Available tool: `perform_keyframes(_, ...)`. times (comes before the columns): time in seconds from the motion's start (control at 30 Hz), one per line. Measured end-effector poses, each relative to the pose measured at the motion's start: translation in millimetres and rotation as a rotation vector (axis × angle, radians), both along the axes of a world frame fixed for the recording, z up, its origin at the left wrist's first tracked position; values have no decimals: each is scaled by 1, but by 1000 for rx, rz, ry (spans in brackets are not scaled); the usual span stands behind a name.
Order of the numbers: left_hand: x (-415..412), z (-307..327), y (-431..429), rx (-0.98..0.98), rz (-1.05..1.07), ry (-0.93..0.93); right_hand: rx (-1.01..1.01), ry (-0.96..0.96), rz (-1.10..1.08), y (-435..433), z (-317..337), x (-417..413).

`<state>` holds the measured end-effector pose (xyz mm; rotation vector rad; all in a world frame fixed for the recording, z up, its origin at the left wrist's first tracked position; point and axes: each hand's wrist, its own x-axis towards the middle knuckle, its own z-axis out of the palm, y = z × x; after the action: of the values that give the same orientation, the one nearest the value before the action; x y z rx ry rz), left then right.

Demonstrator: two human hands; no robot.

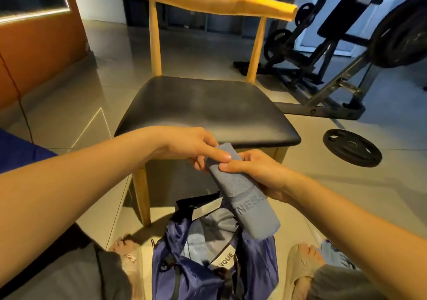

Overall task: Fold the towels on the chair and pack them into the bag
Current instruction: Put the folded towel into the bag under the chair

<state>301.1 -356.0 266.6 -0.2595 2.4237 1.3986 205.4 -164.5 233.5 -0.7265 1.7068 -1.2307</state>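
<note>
We count one wooden chair with a black padded seat [203, 108], from centre up to 12 o'clock; one black steel gym frame [335, 45] at 2 o'clock; one navy nylon bag [196, 274] on the floor at 6 o'clock, its mouth open; one grey-blue towel folded into a long strip [233, 184], held aloft just in front of the seat's front edge, its lower end over the bag's mouth; one black weight plate [352, 147] flat on the tiles at 3 o'clock; two hands; the left hand [191, 147] pinches the towel's upper end; the right hand [258, 170] clasps its middle, thumb on top.
</note>
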Motion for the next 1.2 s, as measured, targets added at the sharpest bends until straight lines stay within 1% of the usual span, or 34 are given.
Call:
perform_keyframes(0.07,1,-10,6,-15,5,-32,27,-1,-46,10,-9,7)
perform_keyframes(0.17,1,-26,14,6,37,-35,33,-63,-80,24,-22,15)
perform_keyframes(0.37,-13,-58,16,-8,107,-51,60,-124,-37,37,-56,8)
perform_keyframes(0.5,-27,-89,12,-16,149,-68,131,-143,-5,47,-93,6)
perform_keyframes(0.6,-37,-127,15,73,153,-126,175,-139,-42,59,-120,0)
perform_keyframes(0.7,-50,-162,21,175,169,-163,217,-93,-142,63,-144,-11)
perform_keyframes(0.77,-59,-183,21,168,174,-188,257,-48,-210,58,-164,-14)
perform_keyframes(0.8,-61,-193,19,133,163,-212,282,-26,-224,55,-175,-12)
perform_keyframes(0.83,-61,-203,14,57,133,-229,316,-6,-229,51,-188,-10)
perform_keyframes(0.87,-60,-214,9,-74,84,-223,349,1,-224,47,-202,-8)
perform_keyframes(0.93,-56,-238,-6,-415,-11,-153,419,18,-212,39,-228,-1)
perform_keyframes(0.97,-54,-247,-11,-556,-32,-117,459,34,-208,35,-239,3)
perform_keyframes(1.0,-54,-255,-15,-656,-39,-97,499,47,-203,30,-251,5)
perform_keyframes(1.03,-56,-262,-18,-721,-54,-94,531,52,-197,26,-263,7)
perform_keyframes(1.1,-61,-278,-19,-794,-106,-138,562,42,-217,19,-284,8)
perform_keyframes(1.2,-68,-298,-20,-893,-125,-151,521,2,-260,8,-304,7)
